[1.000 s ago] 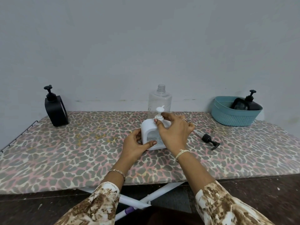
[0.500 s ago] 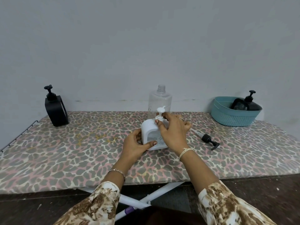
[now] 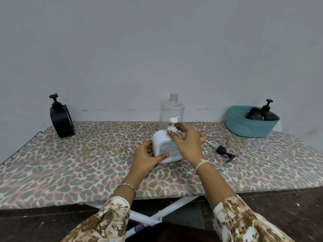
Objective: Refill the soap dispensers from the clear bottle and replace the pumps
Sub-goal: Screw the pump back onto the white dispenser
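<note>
- Gripping the white dispenser (image 3: pixel 163 145) low on its left side, the left hand (image 3: pixel 146 159) curls round it, with the thumb laid across the front near the base.
- The right hand (image 3: pixel 187 144) pinches the collar of the white pump (image 3: pixel 173 124) between thumb and fingertips; the pump stands upright in the dispenser's neck.
- The dispenser stands upright near the middle of the leopard-print surface (image 3: pixel 87 163), a little toward the far edge.
- The clear bottle (image 3: pixel 172 110) stands uncapped just behind the dispenser, at the far edge by the wall.
- A black dispenser (image 3: pixel 61 119) with its pump fitted stands at the far left corner.
- A loose black pump (image 3: pixel 223 151) lies on its side to the right of the right hand, apart from it.
- A teal basket (image 3: pixel 244 127) sits at the far right corner and holds a second black dispenser (image 3: pixel 268 114), tilted, with its pump on.
</note>
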A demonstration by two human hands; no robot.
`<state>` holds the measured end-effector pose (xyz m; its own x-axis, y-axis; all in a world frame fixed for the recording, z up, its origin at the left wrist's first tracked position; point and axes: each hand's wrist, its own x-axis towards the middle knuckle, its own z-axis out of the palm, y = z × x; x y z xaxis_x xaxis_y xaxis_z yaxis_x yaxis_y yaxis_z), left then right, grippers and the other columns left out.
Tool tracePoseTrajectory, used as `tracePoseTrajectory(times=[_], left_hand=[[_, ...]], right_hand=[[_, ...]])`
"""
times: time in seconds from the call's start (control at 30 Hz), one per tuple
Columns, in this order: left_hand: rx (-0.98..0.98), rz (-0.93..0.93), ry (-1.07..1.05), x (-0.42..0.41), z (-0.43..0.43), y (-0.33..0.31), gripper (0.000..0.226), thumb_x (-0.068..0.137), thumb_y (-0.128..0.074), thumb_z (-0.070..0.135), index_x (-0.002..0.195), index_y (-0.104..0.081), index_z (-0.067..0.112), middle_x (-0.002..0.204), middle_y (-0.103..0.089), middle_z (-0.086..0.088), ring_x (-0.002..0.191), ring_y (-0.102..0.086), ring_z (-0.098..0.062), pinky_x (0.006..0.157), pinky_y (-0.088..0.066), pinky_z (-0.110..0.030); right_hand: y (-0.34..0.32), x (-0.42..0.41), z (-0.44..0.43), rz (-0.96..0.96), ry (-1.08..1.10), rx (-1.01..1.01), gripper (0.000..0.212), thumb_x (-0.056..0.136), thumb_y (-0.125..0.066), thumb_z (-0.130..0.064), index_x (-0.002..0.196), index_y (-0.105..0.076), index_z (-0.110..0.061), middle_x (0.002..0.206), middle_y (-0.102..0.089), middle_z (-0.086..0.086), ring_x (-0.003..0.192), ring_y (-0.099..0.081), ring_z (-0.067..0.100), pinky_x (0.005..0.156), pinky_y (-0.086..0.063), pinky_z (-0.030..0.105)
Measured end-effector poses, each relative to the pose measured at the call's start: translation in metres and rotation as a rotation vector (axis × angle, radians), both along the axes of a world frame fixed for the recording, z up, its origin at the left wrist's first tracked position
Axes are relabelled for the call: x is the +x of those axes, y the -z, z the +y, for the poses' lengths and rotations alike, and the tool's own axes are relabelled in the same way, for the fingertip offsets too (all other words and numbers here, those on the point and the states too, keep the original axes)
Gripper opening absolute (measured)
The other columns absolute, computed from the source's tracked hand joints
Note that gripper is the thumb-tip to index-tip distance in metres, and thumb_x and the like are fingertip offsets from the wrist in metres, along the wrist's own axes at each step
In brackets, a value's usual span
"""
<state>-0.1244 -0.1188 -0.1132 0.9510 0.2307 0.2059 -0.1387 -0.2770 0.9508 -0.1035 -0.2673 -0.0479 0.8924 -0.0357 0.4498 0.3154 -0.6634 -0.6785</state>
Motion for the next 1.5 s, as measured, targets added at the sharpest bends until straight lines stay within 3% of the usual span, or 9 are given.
tracePoseTrajectory(times=[0.07,0.2,0.53,0.7,0.8,0.87,1.03,1.27,1.5], left_hand=[[-0.019,0.017,0.011,0.000,0.001,-0.001,0.062,0.059,-0.092,0.025,0.112,-0.061,0.018,0.106,-0.070,0.003,0.096,-0.067,-0.008,0.081,-0.055,-0.024],[-0.100,0.074,0.057,-0.004,0.003,-0.007,0.067,0.057,-0.093,0.020,0.115,-0.061,0.013,0.109,-0.070,-0.001,0.098,-0.068,-0.012,0.081,-0.057,-0.029],[-0.160,0.115,0.214,-0.013,-0.020,-0.029,0.053,0.059,-0.090,0.006,0.105,-0.065,0.014,0.105,-0.072,-0.003,0.099,-0.069,-0.015,0.090,-0.056,-0.035],[-0.158,0.095,0.261,0.004,-0.058,-0.046,0.063,0.062,-0.089,0.015,0.119,-0.061,0.012,0.119,-0.067,-0.003,0.108,-0.065,-0.017,0.089,-0.056,-0.032],[-0.124,0.063,0.262,0.014,-0.090,-0.055,0.056,0.078,-0.079,0.015,0.129,-0.055,0.009,0.126,-0.060,0.000,0.102,-0.061,-0.009,0.072,-0.053,-0.010],[-0.094,0.048,0.256,0.027,-0.111,-0.060,0.053,0.087,-0.070,0.015,0.135,-0.050,0.007,0.127,-0.056,0.002,0.106,-0.056,-0.009,0.071,-0.048,-0.004],[0.007,0.043,0.267,0.065,-0.154,-0.073,0.045,0.090,-0.066,0.019,0.133,-0.052,0.010,0.132,-0.058,-0.002,0.118,-0.056,-0.013,0.100,-0.046,-0.027],[0.128,0.047,0.353,0.124,-0.205,-0.077,0.046,0.089,-0.066,0.017,0.133,-0.052,0.013,0.130,-0.059,0.002,0.107,-0.057,-0.005,0.076,-0.042,-0.006],[0.252,0.006,0.409,0.175,-0.246,-0.081,0.047,0.088,-0.068,0.023,0.133,-0.054,0.016,0.132,-0.059,0.001,0.116,-0.056,-0.011,0.091,-0.041,-0.018]], right_hand=[[0.001,0.004,-0.012,0.076,-0.177,0.117,0.042,0.083,-0.066,-0.051,0.120,-0.062,-0.031,0.117,-0.062,-0.015,0.120,-0.049,0.012,0.105,-0.030,0.041],[-0.008,0.003,-0.034,0.234,-0.441,0.163,0.057,0.082,-0.075,-0.033,0.133,-0.054,-0.019,0.132,-0.056,-0.004,0.119,-0.050,0.009,0.099,-0.041,0.027],[-0.029,0.009,-0.080,0.392,-0.601,0.184,0.054,0.074,-0.083,-0.016,0.124,-0.063,-0.012,0.116,-0.069,-0.002,0.108,-0.065,0.014,0.092,-0.053,0.030],[-0.042,0.015,-0.114,0.332,-0.473,0.330,0.049,0.071,-0.084,-0.014,0.117,-0.068,-0.009,0.108,-0.072,0.002,0.102,-0.068,0.018,0.087,-0.056,0.034],[-0.056,0.020,-0.139,0.268,-0.374,0.362,0.045,0.071,-0.084,-0.013,0.113,-0.070,-0.008,0.105,-0.073,0.002,0.094,-0.070,0.014,0.080,-0.058,0.027],[-0.065,0.028,-0.155,0.215,-0.295,0.387,0.043,0.070,-0.085,-0.012,0.110,-0.070,-0.008,0.105,-0.072,0.002,0.090,-0.069,0.012,0.077,-0.058,0.024],[-0.081,0.062,-0.195,0.103,-0.082,0.399,0.044,0.063,-0.090,-0.019,0.102,-0.071,-0.013,0.103,-0.071,0.002,0.093,-0.068,0.018,0.082,-0.058,0.033],[-0.096,0.115,-0.239,-0.013,0.203,0.349,0.045,0.059,-0.088,-0.036,0.098,-0.068,-0.024,0.093,-0.068,-0.009,0.087,-0.065,0.011,0.078,-0.056,0.034],[-0.084,0.164,-0.274,-0.047,0.450,0.297,0.053,0.062,-0.082,-0.043,0.108,-0.066,-0.022,0.101,-0.068,-0.006,0.088,-0.062,0.015,0.069,-0.046,0.027]])
